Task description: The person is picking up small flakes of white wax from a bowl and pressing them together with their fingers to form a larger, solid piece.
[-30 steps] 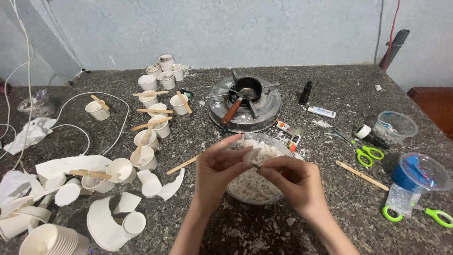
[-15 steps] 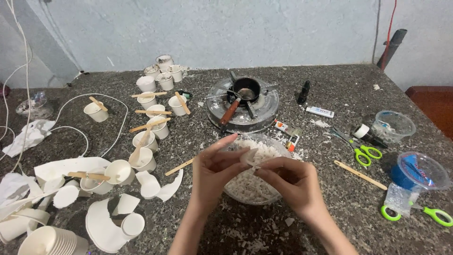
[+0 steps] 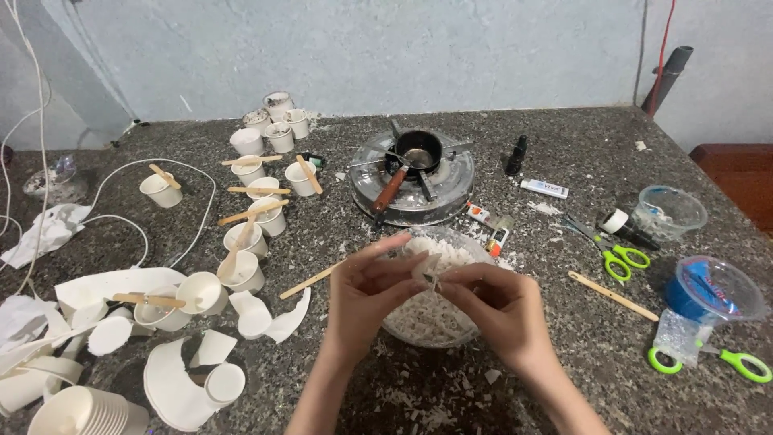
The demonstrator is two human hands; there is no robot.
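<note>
Both forearms are cut off by the lower picture edge. The small white flake [image 3: 432,272] pinched between the two hands is hard to make out. The left hand [image 3: 366,298] and right hand [image 3: 491,304] meet fingertip to fingertip, each pinching this flake, directly above the clear round bowl of white shavings [image 3: 427,316] at the near middle of the speckled stone worktop [image 3: 564,129]. A small flat white rectangular packet [image 3: 544,188] lies towards the far right edge.
</note>
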